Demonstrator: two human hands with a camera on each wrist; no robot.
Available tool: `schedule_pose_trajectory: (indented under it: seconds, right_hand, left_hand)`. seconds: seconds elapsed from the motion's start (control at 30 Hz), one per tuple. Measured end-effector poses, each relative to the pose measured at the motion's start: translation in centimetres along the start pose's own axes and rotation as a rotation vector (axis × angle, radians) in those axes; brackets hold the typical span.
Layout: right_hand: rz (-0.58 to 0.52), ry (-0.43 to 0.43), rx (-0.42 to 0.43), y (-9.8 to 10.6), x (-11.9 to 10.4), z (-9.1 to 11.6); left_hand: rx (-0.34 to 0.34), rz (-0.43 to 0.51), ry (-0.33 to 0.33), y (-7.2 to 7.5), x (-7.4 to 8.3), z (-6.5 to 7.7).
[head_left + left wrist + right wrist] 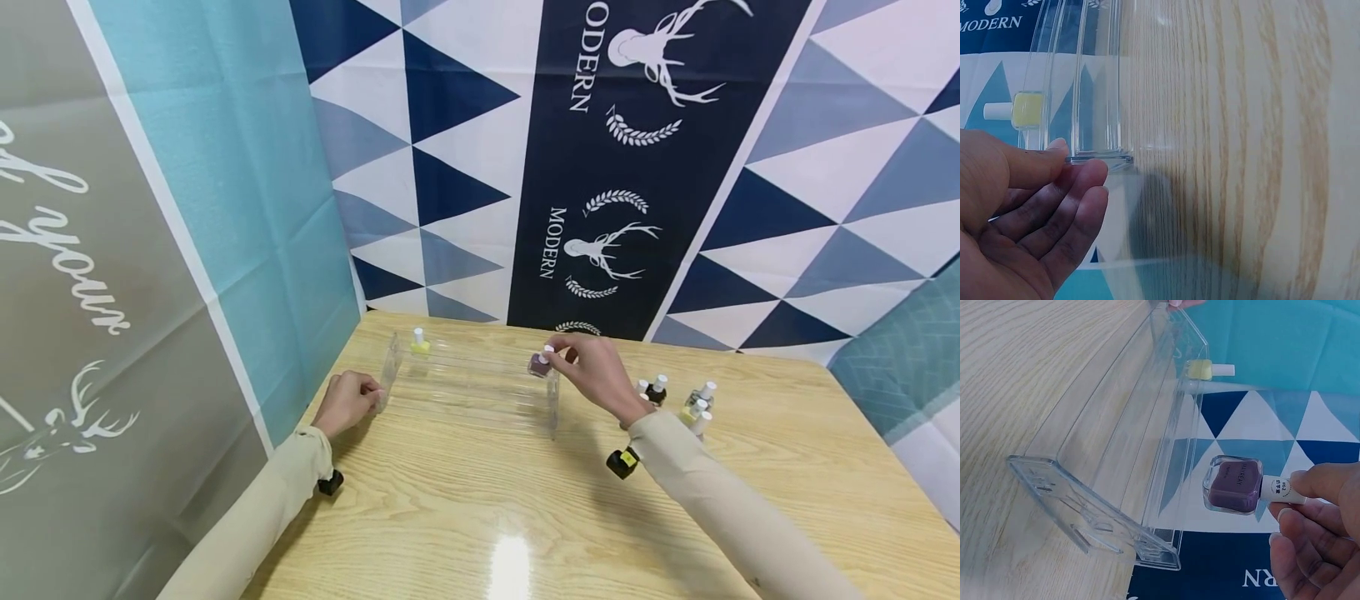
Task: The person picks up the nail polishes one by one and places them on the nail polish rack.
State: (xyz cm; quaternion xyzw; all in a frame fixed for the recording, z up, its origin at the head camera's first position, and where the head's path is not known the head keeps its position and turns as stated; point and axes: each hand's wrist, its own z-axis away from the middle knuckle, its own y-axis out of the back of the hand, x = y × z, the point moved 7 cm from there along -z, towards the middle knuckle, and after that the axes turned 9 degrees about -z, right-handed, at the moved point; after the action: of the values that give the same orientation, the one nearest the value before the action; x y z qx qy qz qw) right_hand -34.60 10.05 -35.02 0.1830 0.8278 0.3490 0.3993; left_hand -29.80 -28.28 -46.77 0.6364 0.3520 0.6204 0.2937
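Observation:
A clear stepped display rack (465, 387) stands on the table. My left hand (348, 404) pinches its left end panel between thumb and fingers, as the left wrist view shows close up. By its white cap, my right hand (596, 371) pinches a purple nail polish bottle (1235, 484). That bottle (538, 364) is near the rack's right end, beside the upper tier; in the right wrist view it appears apart from the rack. A yellow nail polish bottle (421, 342) with a white cap stands at the left of the rack's top tier.
Several white-capped nail polish bottles (697, 408), among them a black one (657, 390), stand on the wooden table (450, 500) to the right, partly behind my right wrist. Patterned cloth (450, 167) hangs behind the table and along its left side.

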Motion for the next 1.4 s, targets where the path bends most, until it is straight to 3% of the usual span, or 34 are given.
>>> schedule_pose_trajectory:
  seconds: [0.97,1.4]
  right_hand:
    - [-0.035,0.022,-0.026,-3.0,-1.3,-3.7]
    - [-0.03,-0.001,-0.072,-5.5,-1.6,-5.5]
  left_hand:
    - [0.011,0.019,0.009,0.2,-0.1,-0.1]
    - [0.011,0.032,0.017,-0.1,-0.3,0.0]
